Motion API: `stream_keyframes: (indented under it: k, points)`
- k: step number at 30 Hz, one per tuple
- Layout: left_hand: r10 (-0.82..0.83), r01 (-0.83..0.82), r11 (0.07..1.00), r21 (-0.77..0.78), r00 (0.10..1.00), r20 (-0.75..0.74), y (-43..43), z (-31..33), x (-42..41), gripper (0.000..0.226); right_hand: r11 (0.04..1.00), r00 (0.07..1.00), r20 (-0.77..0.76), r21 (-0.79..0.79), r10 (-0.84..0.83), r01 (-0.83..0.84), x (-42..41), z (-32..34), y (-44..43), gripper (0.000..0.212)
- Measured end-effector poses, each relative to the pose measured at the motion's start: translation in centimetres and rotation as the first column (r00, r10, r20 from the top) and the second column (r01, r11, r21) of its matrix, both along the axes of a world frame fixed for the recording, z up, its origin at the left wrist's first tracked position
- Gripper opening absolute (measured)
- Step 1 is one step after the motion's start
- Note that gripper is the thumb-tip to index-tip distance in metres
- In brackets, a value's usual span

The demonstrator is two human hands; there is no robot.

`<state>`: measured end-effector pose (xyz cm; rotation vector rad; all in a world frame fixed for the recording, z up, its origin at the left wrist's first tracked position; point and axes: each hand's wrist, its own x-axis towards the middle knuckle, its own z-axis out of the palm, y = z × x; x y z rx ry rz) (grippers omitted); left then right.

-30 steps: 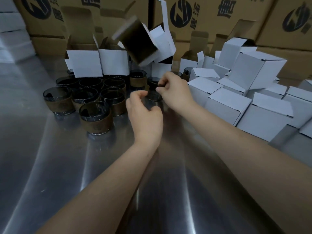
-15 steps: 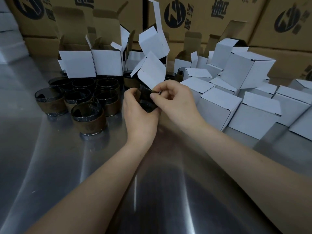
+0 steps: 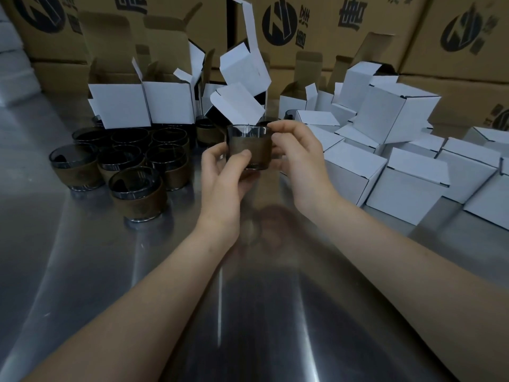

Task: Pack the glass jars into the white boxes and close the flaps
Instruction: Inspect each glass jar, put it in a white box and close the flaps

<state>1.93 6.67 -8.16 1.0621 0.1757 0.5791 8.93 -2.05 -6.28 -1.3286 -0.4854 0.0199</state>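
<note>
One glass jar [image 3: 249, 150] is gripped above the counter [image 3: 82, 271] by the fingers of left hand [image 3: 223, 175] and right hand [image 3: 300, 161]. Closed white boxes [image 3: 355, 172] are piled at 3 o'clock. Unpacked jars [image 3: 137, 161] stand at 9 o'clock, so much packing is judged outstanding.

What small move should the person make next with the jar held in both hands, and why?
Probably carry the glass jar to an open white box and lower it in: left hand and right hand both grip it clear of the metal table, it is in no box yet, and boxes with raised flaps stand just behind.
</note>
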Motion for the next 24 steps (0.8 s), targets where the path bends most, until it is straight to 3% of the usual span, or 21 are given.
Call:
stream_keyframes:
  k: [8,15,20,24]
  points:
    - [-0.137,0.176,0.925,-0.336,0.981,0.137,0.5,0.27,-0.19,0.03,0.984,0.983,-0.067,-0.024,0.173,-0.175,0.24,-0.47,0.0,0.037]
    - [-0.184,0.247,0.888,-0.388,0.964,0.193,0.92,-0.18,0.0,0.034,0.957,0.958,-0.095,-0.086,0.27,-0.278,0.13,-0.59,-0.3,0.051]
    - [-0.221,0.266,0.901,-0.342,0.961,0.167,0.94,-0.25,0.03,0.034,0.95,0.952,-0.114,-0.106,0.283,-0.295,0.14,-0.81,-0.4,0.05]
    - [-0.226,0.248,0.933,-0.262,0.968,0.108,0.97,-0.11,-0.06,0.032,0.966,0.974,-0.073,-0.127,0.216,-0.224,-0.03,-0.82,-0.39,0.062]
